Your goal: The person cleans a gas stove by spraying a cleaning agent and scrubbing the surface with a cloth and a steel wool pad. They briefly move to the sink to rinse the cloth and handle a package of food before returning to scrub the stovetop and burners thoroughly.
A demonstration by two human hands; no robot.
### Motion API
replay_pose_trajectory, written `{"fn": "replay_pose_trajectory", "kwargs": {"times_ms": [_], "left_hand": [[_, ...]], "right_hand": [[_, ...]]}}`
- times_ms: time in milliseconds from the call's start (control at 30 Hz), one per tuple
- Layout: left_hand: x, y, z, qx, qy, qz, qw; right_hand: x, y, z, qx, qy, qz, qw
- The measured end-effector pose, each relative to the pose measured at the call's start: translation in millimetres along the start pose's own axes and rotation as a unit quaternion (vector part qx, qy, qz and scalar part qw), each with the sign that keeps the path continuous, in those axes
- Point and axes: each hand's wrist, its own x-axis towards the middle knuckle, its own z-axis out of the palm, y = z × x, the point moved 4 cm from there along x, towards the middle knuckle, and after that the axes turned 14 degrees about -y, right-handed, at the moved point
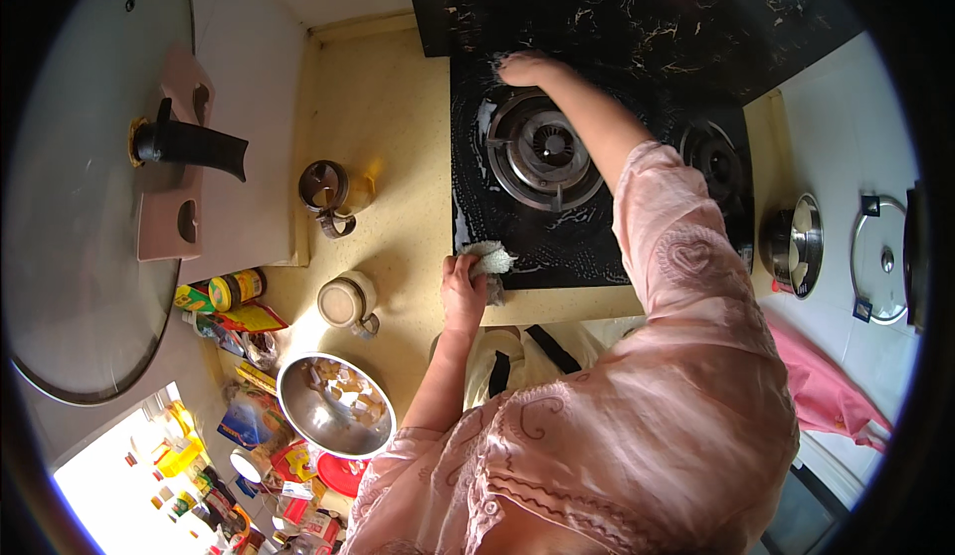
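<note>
Scrubbing the sudsy stove (577, 252) seemed in hand: the left hand (461, 284) pinched the cloth (487, 257) at its near left corner, the right hand (522, 69), grip unclear, reached far left, and wiping off foam seemed called for next.

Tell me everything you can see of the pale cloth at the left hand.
The pale cloth is whitish and bunched up, with a coarse, bumpy-looking surface. The left hand grips its left end; the rest sticks out rightward at the front-left corner of the black cooktop. Its underside is hidden, and I can't tell how wet it is.
</note>
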Motion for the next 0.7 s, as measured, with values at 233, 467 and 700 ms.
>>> {"fn": "replay_pose_trajectory", "kwargs": {"times_ms": [233,467,700], "left_hand": [[-0.7,-3.8,3.7,0.018,0.011,0.014,1.0],[-1.2,-6.6,8.8,0.036,0.034,0.002,0.999],[-6.6,8.1,15.1,0.055,0.078,-0.046,0.994]], "right_hand": [[-61.3,47.4,-1.3,0.191,-0.031,0.008,0.981],[-84.8,102.0,36.2,0.207,-0.029,-0.008,0.978],[-149.6,155.6,101.1,0.076,0.04,-0.015,0.996]]}}
